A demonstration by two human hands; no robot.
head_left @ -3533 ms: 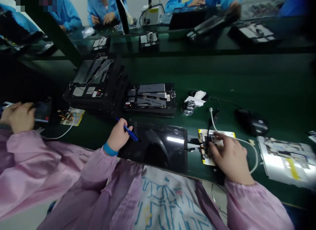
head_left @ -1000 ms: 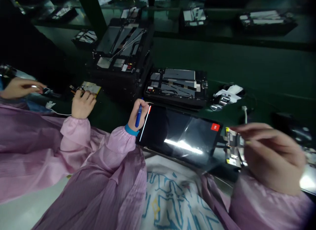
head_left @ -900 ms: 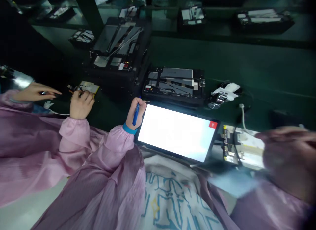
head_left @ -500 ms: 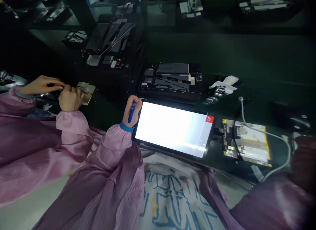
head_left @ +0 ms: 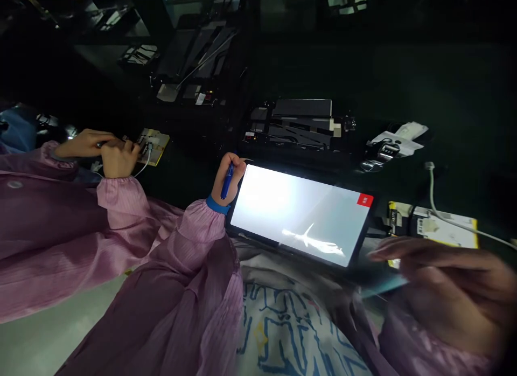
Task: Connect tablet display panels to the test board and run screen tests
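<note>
My left hand (head_left: 228, 179) is closed around a blue pen (head_left: 227, 181) and touches the left end of a tablet (head_left: 299, 211). The tablet's lit screen is mostly white, with a red patch at its upper right corner. At the lower right, my right hand (head_left: 452, 290) is blurred by motion. A pale bluish, blurred item (head_left: 383, 285) shows by its fingertips. Behind that hand lies a battery-like pack (head_left: 448, 230) with yellow edges, partly hidden by it.
Beyond the tablet lies an opened black device (head_left: 301, 123). A white cable (head_left: 432, 190) and a dark item with white wrapping (head_left: 393, 147) are at the right. A co-worker's hands (head_left: 117, 155) work at a yellow-edged board (head_left: 155, 144) on the left.
My right hand has come into view from the right edge, over the yellow-edged pack. The view has shifted, so most things appear farther right. My left hand still holds the pen.
</note>
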